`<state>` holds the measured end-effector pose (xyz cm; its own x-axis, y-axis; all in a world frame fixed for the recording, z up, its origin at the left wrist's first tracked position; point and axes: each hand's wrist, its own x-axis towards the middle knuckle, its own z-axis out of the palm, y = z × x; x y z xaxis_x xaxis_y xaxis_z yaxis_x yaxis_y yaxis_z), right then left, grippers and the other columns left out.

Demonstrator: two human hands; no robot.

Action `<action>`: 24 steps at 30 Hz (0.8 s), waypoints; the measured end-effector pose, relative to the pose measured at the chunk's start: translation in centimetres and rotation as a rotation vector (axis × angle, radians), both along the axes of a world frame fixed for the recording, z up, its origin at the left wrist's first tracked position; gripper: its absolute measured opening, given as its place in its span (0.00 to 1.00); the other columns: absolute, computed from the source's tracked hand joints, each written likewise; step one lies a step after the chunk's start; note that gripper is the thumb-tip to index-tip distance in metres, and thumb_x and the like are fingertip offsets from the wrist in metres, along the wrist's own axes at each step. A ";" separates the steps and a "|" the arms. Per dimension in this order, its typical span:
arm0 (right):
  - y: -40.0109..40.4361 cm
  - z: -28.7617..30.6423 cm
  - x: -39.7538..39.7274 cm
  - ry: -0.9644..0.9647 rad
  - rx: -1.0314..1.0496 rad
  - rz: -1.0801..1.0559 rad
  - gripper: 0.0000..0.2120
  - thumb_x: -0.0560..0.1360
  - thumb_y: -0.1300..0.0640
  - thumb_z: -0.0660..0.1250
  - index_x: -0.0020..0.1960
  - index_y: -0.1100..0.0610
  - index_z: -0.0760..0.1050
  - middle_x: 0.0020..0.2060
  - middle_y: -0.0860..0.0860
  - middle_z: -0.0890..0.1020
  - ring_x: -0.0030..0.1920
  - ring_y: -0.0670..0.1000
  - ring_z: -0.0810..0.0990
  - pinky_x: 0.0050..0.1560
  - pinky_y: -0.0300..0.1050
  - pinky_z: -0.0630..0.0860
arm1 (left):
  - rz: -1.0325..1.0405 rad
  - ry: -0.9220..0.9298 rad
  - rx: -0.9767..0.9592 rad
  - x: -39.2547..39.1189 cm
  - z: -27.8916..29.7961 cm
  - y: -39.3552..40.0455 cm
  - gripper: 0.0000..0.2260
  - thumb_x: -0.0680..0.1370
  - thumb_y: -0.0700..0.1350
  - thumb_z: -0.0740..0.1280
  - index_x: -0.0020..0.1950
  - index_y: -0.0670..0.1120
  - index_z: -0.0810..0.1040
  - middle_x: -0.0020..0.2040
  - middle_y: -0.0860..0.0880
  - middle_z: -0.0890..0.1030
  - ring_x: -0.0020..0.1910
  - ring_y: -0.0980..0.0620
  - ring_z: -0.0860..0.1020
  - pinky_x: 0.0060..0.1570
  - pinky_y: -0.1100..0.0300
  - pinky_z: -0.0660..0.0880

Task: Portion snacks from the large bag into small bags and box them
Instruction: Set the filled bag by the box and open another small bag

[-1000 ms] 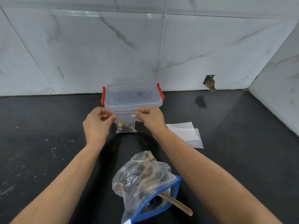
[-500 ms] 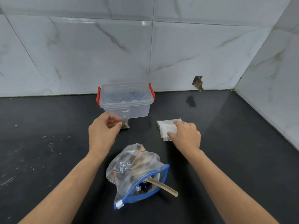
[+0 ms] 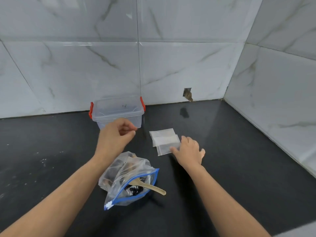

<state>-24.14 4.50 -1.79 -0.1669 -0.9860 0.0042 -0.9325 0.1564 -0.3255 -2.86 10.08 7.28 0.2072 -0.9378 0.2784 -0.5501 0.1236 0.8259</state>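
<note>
My left hand (image 3: pixel 116 134) hovers w/ fingers loosely curled, holding nothing, near the clear box (image 3: pixel 118 112). Right hand (image 3: pixel 189 151) lies flat, fingertips on small bags (image 3: pixel 164 141). Large bag (image 3: pixel 130 178) near-centre on bench (image 3: pixel 239 168).

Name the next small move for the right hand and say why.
Probably pinch the nearest small bag and lift it off the stack: the right hand already rests its fingertips on that bag's edge, and the large bag lies open with the wooden scoop in its mouth.

A home kitchen corner, by its looks: a dark stone worktop (image 3: pixel 239 151) meets glossy marble-veined wall tiles (image 3: pixel 179 65) on two sides.
</note>
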 end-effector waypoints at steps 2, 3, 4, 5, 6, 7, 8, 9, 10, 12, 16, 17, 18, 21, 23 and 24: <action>0.5 -0.3 -0.2 0.031 0.020 0.018 0.22 0.75 0.43 0.64 0.65 0.51 0.69 0.63 0.47 0.73 0.66 0.51 0.68 0.67 0.62 0.59 | -0.059 -0.008 0.016 -0.7 0.5 0.7 0.07 0.73 0.38 0.70 0.41 0.50 0.80 0.42 0.55 0.83 0.44 0.60 0.80 0.45 0.72 0.73; 0.7 -0.5 -0.2 0.031 0.014 0.021 0.19 0.75 0.44 0.65 0.62 0.51 0.71 0.61 0.47 0.74 0.66 0.51 0.69 0.68 0.62 0.58 | -0.082 -0.010 0.030 -1.0 0.4 0.9 0.07 0.73 0.37 0.70 0.41 0.49 0.80 0.42 0.55 0.83 0.44 0.61 0.80 0.43 0.75 0.73; 1.0 -0.5 0.0 0.027 -0.009 0.027 0.15 0.76 0.47 0.65 0.60 0.51 0.72 0.59 0.47 0.75 0.64 0.51 0.70 0.69 0.62 0.58 | -0.093 -0.008 0.038 -1.1 0.4 1.2 0.07 0.73 0.37 0.70 0.41 0.49 0.80 0.42 0.54 0.84 0.44 0.61 0.80 0.43 0.76 0.72; 1.0 -0.4 0.1 0.033 -0.038 0.035 0.11 0.77 0.50 0.64 0.58 0.51 0.74 0.57 0.47 0.76 0.63 0.51 0.71 0.70 0.61 0.59 | -0.101 -0.003 0.045 -1.1 0.4 1.5 0.07 0.73 0.37 0.70 0.41 0.49 0.80 0.42 0.54 0.84 0.44 0.60 0.80 0.43 0.77 0.71; 1.1 -0.3 0.0 0.039 -0.067 0.038 0.09 0.77 0.54 0.63 0.56 0.50 0.76 0.55 0.48 0.76 0.62 0.51 0.71 0.69 0.59 0.60 | -0.112 -0.001 0.055 -1.1 0.3 1.7 0.07 0.73 0.37 0.70 0.41 0.49 0.80 0.42 0.54 0.84 0.44 0.60 0.80 0.43 0.77 0.72; 1.1 -0.2 -0.1 0.039 -0.114 0.045 0.09 0.77 0.56 0.61 0.55 0.50 0.77 0.55 0.48 0.76 0.62 0.51 0.71 0.68 0.59 0.61 | -0.120 -0.007 0.062 -1.0 0.3 2.0 0.07 0.72 0.37 0.70 0.41 0.50 0.80 0.42 0.54 0.84 0.44 0.60 0.81 0.43 0.76 0.72; 1.1 0.0 -0.2 0.032 -0.167 0.069 0.10 0.77 0.57 0.61 0.56 0.49 0.76 0.57 0.47 0.76 0.64 0.51 0.70 0.68 0.58 0.62 | -0.123 -0.015 0.066 -0.9 0.3 2.2 0.08 0.72 0.37 0.70 0.41 0.50 0.80 0.42 0.54 0.84 0.44 0.60 0.81 0.43 0.76 0.72; 1.2 0.1 -0.1 0.024 -0.201 0.118 0.13 0.77 0.57 0.61 0.60 0.48 0.74 0.62 0.47 0.73 0.68 0.50 0.67 0.69 0.59 0.61 | -0.124 -0.017 0.068 -0.7 0.3 2.4 0.08 0.72 0.37 0.70 0.41 0.51 0.80 0.42 0.54 0.84 0.44 0.60 0.81 0.43 0.76 0.72; 1.3 0.3 0.1 0.032 -0.189 0.197 0.16 0.78 0.55 0.60 0.66 0.48 0.70 0.68 0.47 0.69 0.72 0.50 0.61 0.70 0.60 0.58 | -0.124 -0.011 0.068 -0.6 0.3 2.5 0.08 0.72 0.37 0.70 0.41 0.51 0.80 0.42 0.54 0.84 0.44 0.60 0.81 0.43 0.75 0.73; 2.0 0.5 0.8 0.110 -0.057 0.364 0.24 0.79 0.50 0.58 0.74 0.47 0.58 0.74 0.47 0.62 0.76 0.51 0.53 0.71 0.63 0.52 | -0.123 0.003 0.067 -0.6 0.4 2.7 0.07 0.72 0.37 0.69 0.41 0.50 0.80 0.42 0.54 0.84 0.44 0.60 0.81 0.44 0.75 0.73; 3.1 0.2 1.2 0.298 -0.062 0.408 0.17 0.79 0.52 0.60 0.67 0.49 0.68 0.62 0.49 0.75 0.66 0.52 0.69 0.71 0.59 0.55 | -0.151 -0.016 0.057 -0.9 0.2 3.0 0.07 0.72 0.37 0.70 0.41 0.50 0.80 0.42 0.54 0.84 0.44 0.59 0.81 0.45 0.73 0.74; 3.3 0.2 1.1 0.360 -0.108 0.415 0.13 0.78 0.55 0.60 0.61 0.49 0.74 0.57 0.49 0.78 0.61 0.52 0.72 0.70 0.57 0.58 | -0.160 -0.030 0.058 -0.8 0.2 3.0 0.07 0.72 0.38 0.70 0.42 0.50 0.80 0.43 0.54 0.84 0.44 0.59 0.81 0.45 0.72 0.75; 3.4 0.3 1.0 0.399 -0.143 0.417 0.11 0.77 0.59 0.60 0.55 0.50 0.77 0.52 0.48 0.79 0.57 0.52 0.74 0.70 0.55 0.60 | -0.167 -0.053 0.061 -0.7 0.3 3.0 0.07 0.73 0.39 0.70 0.43 0.51 0.80 0.43 0.54 0.84 0.45 0.59 0.81 0.46 0.71 0.75; 3.3 1.9 0.8 0.225 -0.204 0.332 0.12 0.76 0.63 0.60 0.40 0.50 0.75 0.40 0.48 0.78 0.48 0.52 0.76 0.57 0.48 0.68 | -0.195 -0.120 0.080 -0.4 0.3 2.7 0.06 0.74 0.42 0.70 0.48 0.52 0.80 0.47 0.55 0.83 0.47 0.61 0.80 0.49 0.69 0.75; 2.9 4.1 0.5 -0.092 -0.160 0.373 0.12 0.78 0.58 0.61 0.38 0.48 0.73 0.39 0.47 0.78 0.46 0.51 0.77 0.48 0.46 0.70 | -0.246 -0.154 0.106 -0.3 0.3 2.3 0.11 0.75 0.47 0.69 0.57 0.53 0.78 0.55 0.57 0.81 0.53 0.61 0.78 0.55 0.66 0.73; 3.0 5.4 0.3 -0.287 -0.081 0.445 0.11 0.79 0.57 0.61 0.40 0.49 0.76 0.40 0.46 0.79 0.45 0.48 0.78 0.47 0.43 0.71 | -0.281 -0.183 0.114 -0.3 0.4 2.0 0.15 0.76 0.50 0.68 0.62 0.55 0.76 0.60 0.57 0.79 0.58 0.60 0.76 0.59 0.62 0.72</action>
<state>-23.85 7.48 3.63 0.2616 -0.9601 0.0989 -0.7744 -0.2700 -0.5722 -3.15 12.03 7.72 -0.1065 -0.9784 0.1769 -0.6481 0.2033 0.7339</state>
